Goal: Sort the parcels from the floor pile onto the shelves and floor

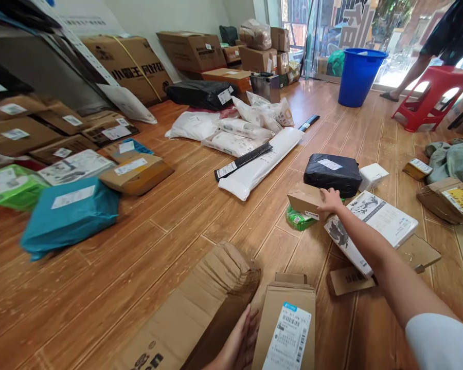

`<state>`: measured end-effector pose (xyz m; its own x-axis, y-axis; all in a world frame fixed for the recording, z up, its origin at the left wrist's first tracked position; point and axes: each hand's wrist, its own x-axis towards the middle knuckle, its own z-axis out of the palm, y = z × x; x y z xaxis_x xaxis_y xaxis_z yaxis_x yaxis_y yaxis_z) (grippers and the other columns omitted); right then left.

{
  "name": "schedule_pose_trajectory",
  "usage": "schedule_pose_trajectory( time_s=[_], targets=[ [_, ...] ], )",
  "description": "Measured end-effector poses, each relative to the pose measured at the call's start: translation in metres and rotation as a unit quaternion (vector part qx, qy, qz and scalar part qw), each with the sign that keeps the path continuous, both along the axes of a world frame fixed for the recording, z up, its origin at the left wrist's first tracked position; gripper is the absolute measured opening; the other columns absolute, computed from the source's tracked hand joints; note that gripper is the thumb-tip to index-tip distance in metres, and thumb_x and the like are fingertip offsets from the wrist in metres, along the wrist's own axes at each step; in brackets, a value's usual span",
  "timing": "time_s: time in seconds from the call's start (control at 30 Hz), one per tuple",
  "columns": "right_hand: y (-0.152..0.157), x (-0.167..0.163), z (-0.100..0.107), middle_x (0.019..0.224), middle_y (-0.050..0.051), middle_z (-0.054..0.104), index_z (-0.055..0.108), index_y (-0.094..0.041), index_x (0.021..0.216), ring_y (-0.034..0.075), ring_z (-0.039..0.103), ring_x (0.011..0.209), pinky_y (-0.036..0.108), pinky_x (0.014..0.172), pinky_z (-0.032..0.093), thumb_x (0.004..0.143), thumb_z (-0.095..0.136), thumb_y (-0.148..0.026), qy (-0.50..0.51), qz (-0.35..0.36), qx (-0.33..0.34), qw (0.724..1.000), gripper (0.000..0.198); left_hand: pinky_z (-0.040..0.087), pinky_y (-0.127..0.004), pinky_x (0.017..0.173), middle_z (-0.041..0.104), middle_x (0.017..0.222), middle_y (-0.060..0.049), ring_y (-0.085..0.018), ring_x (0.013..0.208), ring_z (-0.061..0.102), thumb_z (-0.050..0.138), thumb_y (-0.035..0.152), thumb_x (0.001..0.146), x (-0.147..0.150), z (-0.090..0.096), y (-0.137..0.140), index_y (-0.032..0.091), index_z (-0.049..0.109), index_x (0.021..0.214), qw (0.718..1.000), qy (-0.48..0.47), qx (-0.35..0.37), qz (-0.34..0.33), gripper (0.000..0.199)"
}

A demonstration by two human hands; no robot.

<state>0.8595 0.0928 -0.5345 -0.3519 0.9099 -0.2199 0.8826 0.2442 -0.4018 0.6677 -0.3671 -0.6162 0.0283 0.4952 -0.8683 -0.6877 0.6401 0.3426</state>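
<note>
Right hand: I am stretching my right hand (331, 199) out across the floor (146, 277), and it is resting palm down on a small brown box (305, 200); the fingers are lying loosely over its top edge, not closed around it.
Left hand: my left hand (241, 341) is lying flat and open at the bottom of the view, pressing against the side of a brown parcel (287, 329) with a white barcode label.
Small brown box: it is sitting on the floor, touching a green packet (298, 219) below it and just in front of a black wrapped parcel (333, 173).
Beside my arm: a white printed package (386, 218) is lying under my forearm, with a small white box (372, 176) just beyond it.
Near my left hand: a flattened stack of cardboard (200, 308) is lying just to the left of the labelled parcel.
Further off: a long white bag (260, 164) is lying mid-floor, a teal parcel (69, 213) at the left, and a blue bucket (358, 76) and red stool (434, 95) are standing by the door.
</note>
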Motion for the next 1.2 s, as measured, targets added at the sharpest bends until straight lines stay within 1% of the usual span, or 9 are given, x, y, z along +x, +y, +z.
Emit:
schedule_pose_trajectory(
  time_s=[0.1,0.3,0.43,0.5,0.6,0.7,0.8,1.0,1.2],
  targets=[
    [-0.031,0.034,0.003,0.127,0.011,0.066,0.065,-0.023,0.133,0.035,0.059,0.121,0.047,0.103,0.048,0.060,0.081,-0.037,0.240,-0.153,-0.163,0.945,0.076,0.039,-0.053,0.122,0.051,0.162,-0.013,-0.038,0.156,0.037,0.073,0.081,0.067,-0.005,-0.002,-0.008,0.027,0.060,0.141,0.998,0.069,0.010,-0.002,0.093],
    [-0.142,0.154,0.019,0.116,0.012,0.075,0.063,-0.022,0.119,0.034,0.066,0.115,0.051,0.096,0.052,0.074,0.064,-0.062,0.537,-0.182,-0.552,0.611,0.060,0.017,-0.057,0.132,0.031,0.169,-0.023,-0.041,0.162,0.018,0.071,0.081,0.067,-0.006,0.030,0.033,0.018,0.042,0.152,0.866,0.435,0.209,-0.129,0.111],
    [-0.228,0.212,0.010,0.116,0.011,0.077,0.067,-0.022,0.112,0.032,0.065,0.121,0.045,0.102,0.049,0.066,0.073,-0.065,0.514,-0.201,-0.632,0.544,0.063,0.019,-0.059,0.132,0.033,0.165,-0.021,-0.039,0.160,0.024,0.073,0.069,0.074,0.014,0.060,0.071,0.019,0.040,0.153,0.763,0.538,0.306,-0.188,0.099],
    [-0.271,0.228,-0.008,0.115,0.011,0.077,0.068,-0.023,0.112,0.032,0.066,0.119,0.045,0.102,0.049,0.063,0.074,-0.070,0.482,-0.214,-0.673,0.519,0.069,0.021,-0.059,0.131,0.038,0.160,-0.022,-0.040,0.157,0.030,0.076,0.070,0.069,0.025,0.062,0.073,0.017,0.041,0.151,0.772,0.547,0.271,-0.178,0.104],
    [-0.327,0.237,-0.038,0.112,0.007,0.078,0.070,-0.029,0.107,0.030,0.069,0.114,0.044,0.105,0.049,0.060,0.069,-0.080,0.466,-0.229,-0.701,0.489,0.070,0.039,-0.058,0.123,0.051,0.150,-0.023,-0.043,0.143,0.050,0.082,0.072,0.054,0.034,0.047,0.051,0.016,0.045,0.148,0.866,0.456,0.145,-0.144,0.116],
    [-0.353,0.231,-0.057,0.110,0.007,0.078,0.070,-0.028,0.099,0.028,0.070,0.114,0.040,0.110,0.046,0.061,0.060,-0.088,0.463,-0.210,-0.706,0.493,0.071,0.058,-0.055,0.101,0.074,0.123,-0.021,-0.043,0.115,0.071,0.083,0.071,0.055,0.031,0.030,0.023,0.015,0.062,0.132,0.960,0.217,0.052,-0.172,0.098],
    [-0.345,0.215,-0.061,0.108,0.009,0.076,0.069,-0.024,0.098,0.025,0.071,0.109,0.041,0.104,0.050,0.081,0.033,-0.093,0.377,-0.166,-0.739,0.533,0.080,0.060,-0.053,0.095,0.081,0.101,-0.019,-0.044,0.103,0.075,0.080,0.070,0.059,0.024,0.029,0.010,0.014,0.076,0.107,0.976,0.089,0.029,-0.196,0.074],
    [-0.301,0.163,-0.064,0.076,0.005,0.069,0.064,-0.018,0.083,0.019,0.068,0.071,0.040,0.082,0.057,0.108,0.005,-0.057,0.052,-0.066,-0.615,0.784,0.074,0.057,-0.056,0.102,0.082,0.101,-0.017,-0.043,0.108,0.075,0.078,0.067,0.066,0.012,0.046,0.005,0.016,0.078,0.102,0.981,0.071,0.004,-0.179,0.062],
    [-0.261,0.137,-0.069,0.103,0.019,0.075,0.066,-0.016,0.083,0.032,0.068,0.109,0.042,0.099,0.050,0.102,0.046,-0.060,0.013,-0.010,-0.412,0.911,0.052,0.055,-0.056,0.107,0.081,0.110,-0.017,-0.043,0.115,0.073,0.075,0.066,0.068,0.011,0.035,-0.008,0.017,0.077,0.104,0.987,0.093,0.012,-0.127,0.061]
  ],
)
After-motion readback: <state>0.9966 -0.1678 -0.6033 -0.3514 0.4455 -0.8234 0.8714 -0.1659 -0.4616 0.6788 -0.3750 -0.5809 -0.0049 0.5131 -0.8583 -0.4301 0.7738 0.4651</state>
